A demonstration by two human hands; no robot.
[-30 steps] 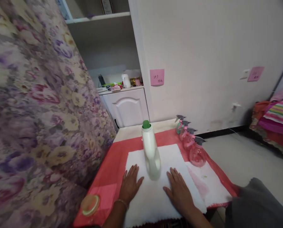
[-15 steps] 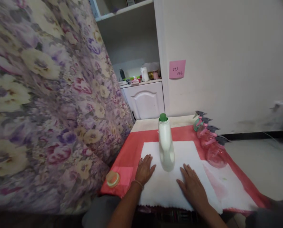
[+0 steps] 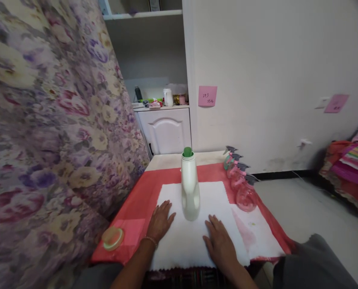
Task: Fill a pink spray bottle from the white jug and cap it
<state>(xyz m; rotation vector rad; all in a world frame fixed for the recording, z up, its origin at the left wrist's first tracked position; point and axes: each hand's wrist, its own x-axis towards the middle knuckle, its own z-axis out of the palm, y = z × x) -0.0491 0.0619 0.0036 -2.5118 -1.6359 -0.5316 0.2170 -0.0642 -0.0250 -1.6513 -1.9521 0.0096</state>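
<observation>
A pale green plastic jug (image 3: 190, 188) with a moulded handle stands upright on a white cloth (image 3: 181, 249). Its cap is off, and a green spout shows in its neck. My left hand (image 3: 160, 221) lies flat at the cloth's left edge, fingers stretched out, a bracelet on the wrist. On the other side of the jug, my right hand (image 3: 220, 241) rests flat on the cloth with its fingers extended. Neither hand touches the jug. Left of my left hand sits a round cap (image 3: 112, 238), tan and pale green.
Several spray bottles (image 3: 246, 196) with dark triggers line the right side of the red-covered table (image 3: 133, 190). Another white, pink-stained cloth (image 3: 264, 233) lies near them. A floral curtain (image 3: 67, 120) hangs on the left; a white cabinet (image 3: 169, 128) stands behind.
The view has turned to the right, so the table and hands appear further left, and a bed-like pile of bright cloth shows at right. Both hands stay flat on the cloth; the jug stands unmoved.
</observation>
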